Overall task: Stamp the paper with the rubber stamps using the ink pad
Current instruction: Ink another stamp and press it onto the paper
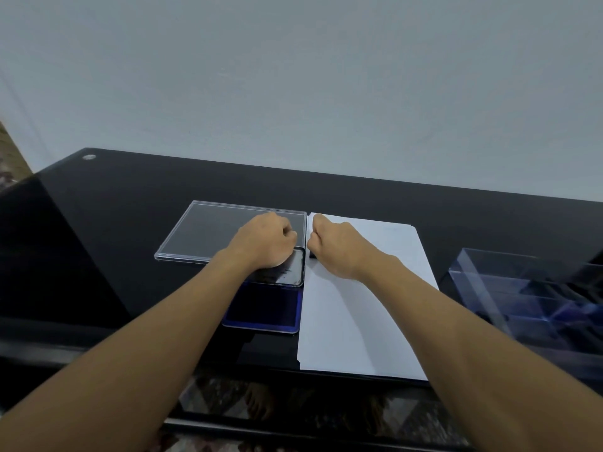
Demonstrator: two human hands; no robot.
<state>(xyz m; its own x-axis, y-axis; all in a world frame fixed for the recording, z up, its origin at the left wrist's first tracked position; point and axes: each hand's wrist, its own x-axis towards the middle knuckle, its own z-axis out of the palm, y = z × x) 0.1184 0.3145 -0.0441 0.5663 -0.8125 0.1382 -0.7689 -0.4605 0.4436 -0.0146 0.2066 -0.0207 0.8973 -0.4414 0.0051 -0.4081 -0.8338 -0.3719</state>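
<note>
A stack of white paper point(365, 308) lies on the black table, right of centre. Beside its left edge sits the open ink pad point(264, 309), dark blue, with its glossy lid point(292, 270) folded back behind it. My right hand point(336, 246) is curled over the paper's upper left edge and grips a small dark rubber stamp point(312, 256), which peeks out below the fingers and touches the sheet. My left hand point(266, 239) is a curled fist resting on the ink pad's lid; nothing shows inside it.
A flat clear plastic case point(202, 233) lies behind the ink pad, partly under my left hand. A clear plastic box point(522, 288) with dark things inside stands at the right. The glass table point(114, 223) ends at a pale wall behind.
</note>
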